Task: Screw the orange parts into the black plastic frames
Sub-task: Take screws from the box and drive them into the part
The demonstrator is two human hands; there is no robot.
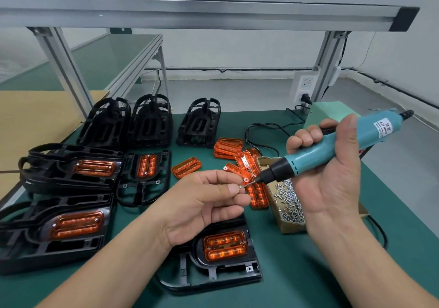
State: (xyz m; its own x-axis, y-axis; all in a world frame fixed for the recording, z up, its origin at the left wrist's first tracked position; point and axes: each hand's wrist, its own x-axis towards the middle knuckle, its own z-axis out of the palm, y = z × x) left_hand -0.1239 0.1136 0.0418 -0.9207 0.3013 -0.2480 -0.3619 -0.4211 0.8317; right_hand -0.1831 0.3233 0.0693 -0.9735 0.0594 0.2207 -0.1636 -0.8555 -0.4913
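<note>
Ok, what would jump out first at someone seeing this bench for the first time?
The teal electric screwdriver in the right hand, centre right, its tip meeting a small screw pinched by the left hand. Then the bright orange parts: some seated in black frames at left and front, others loose beside a box of screws.

Frame (209, 277) centre front, insert (225, 246) seated in it. Finished frames (47, 155) stacked at left; bare frames (149, 122) standing behind them. Loose inserts (228, 147) mid-table; screw box (292, 228) just right of them, power unit (325, 113) behind.
</note>
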